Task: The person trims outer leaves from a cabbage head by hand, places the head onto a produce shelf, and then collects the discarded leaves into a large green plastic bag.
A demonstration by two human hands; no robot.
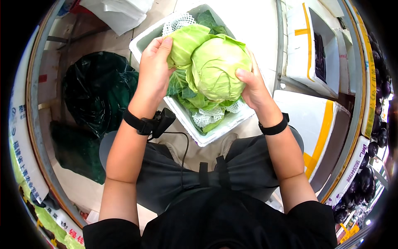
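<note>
A pale green cabbage head is held over a white foam box. My right hand grips its right side, thumb on top. Between the thumb and fingers of my left hand is a loose outer cabbage leaf, folded out to the left of the head. Whether this leaf is still joined to the head cannot be told. Below, the box holds darker green leaves and white foam netting. More netting lies at its far end.
Left of the box sits a dark plastic bag. Foam boxes with yellow tape stand at the right, one holding dark purple produce. Metal shelf frames border the space. White sheets lie at the upper left.
</note>
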